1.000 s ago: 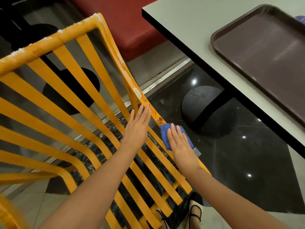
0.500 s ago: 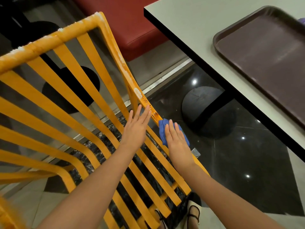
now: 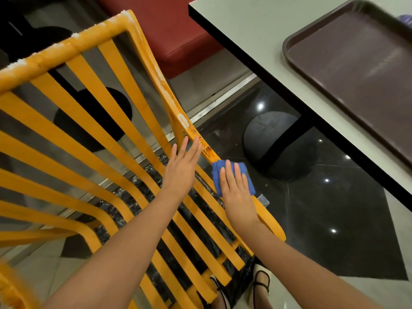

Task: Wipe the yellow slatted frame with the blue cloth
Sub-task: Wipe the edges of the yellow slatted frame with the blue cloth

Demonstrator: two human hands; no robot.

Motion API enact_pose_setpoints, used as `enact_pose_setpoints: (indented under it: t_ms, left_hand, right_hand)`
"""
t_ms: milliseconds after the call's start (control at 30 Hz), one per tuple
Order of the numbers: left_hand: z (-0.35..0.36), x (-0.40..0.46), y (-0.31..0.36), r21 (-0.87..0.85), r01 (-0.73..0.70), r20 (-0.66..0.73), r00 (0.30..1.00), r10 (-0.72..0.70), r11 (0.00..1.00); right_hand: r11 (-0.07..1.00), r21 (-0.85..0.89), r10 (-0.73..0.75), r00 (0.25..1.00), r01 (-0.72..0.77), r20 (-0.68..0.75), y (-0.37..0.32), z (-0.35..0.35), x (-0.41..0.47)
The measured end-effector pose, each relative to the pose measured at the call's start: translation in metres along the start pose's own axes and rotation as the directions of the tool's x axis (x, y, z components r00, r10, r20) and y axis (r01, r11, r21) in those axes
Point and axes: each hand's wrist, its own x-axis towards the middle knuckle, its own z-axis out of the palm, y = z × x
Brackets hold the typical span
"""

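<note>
The yellow slatted frame (image 3: 93, 139) fills the left of the view, tilted, its top rail and right side rail crusted with white residue and, lower on the side rail, reddish-brown spots (image 3: 206, 150). The left hand (image 3: 181, 169) lies flat on the slats just inside that rail, fingers (image 3: 191, 148) straight and together, gripping nothing, tips touching the spotted stretch. Just to its right the right hand (image 3: 237, 192) presses the blue cloth (image 3: 217, 175) flat against the side rail, fingers spread over it rather than curled around it. Below, sandalled feet (image 3: 259, 286) stand on the dark glossy floor (image 3: 312, 219). At far right a pale bench (image 3: 256, 30) carries an empty brown tray (image 3: 356, 63).
</note>
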Motion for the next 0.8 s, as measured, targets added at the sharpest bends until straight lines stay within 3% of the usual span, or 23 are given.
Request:
enact_pose_setpoints:
  t_ms: [133,267,367,533,600,667,800]
  left_hand:
    - [-0.004,0.001,-0.003,0.025,-0.020,0.011,1.000,0.020,0.999]
    - [-0.004,0.000,-0.001,0.014,-0.011,0.010,1.000,0.011,1.000]
    - [-0.005,-0.001,0.000,-0.002,0.000,0.017,1.000,0.000,1.000]
    - [-0.001,-0.001,-0.004,-0.017,-0.009,0.008,1.000,0.010,1.000]
    - [-0.001,0.000,-0.006,-0.012,-0.022,0.011,1.000,0.023,1.000]
    - [-0.001,0.001,-0.007,-0.003,-0.034,0.016,0.999,0.034,0.999]
    - [-0.001,0.001,-0.011,0.037,-0.061,0.002,0.998,0.061,0.997]
  right_hand:
    - [0.995,0.034,-0.098,0.995,0.099,-0.006,0.000,0.000,0.020]
    - [0.998,-0.039,-0.058,0.998,0.057,-0.019,0.029,0.011,-0.029]
    - [0.997,-0.059,-0.036,0.998,0.039,0.050,0.040,0.009,-0.060]
    - [0.998,0.004,0.067,0.997,-0.068,0.047,0.004,0.001,-0.019]
    - [0.997,0.068,0.027,1.000,-0.027,-0.005,-0.010,-0.001,0.009]
    - [0.996,0.087,0.014,0.999,-0.017,0.031,-0.015,-0.006,0.025]
    - [0.992,0.100,-0.077,0.997,0.075,0.009,0.005,-0.001,0.008]
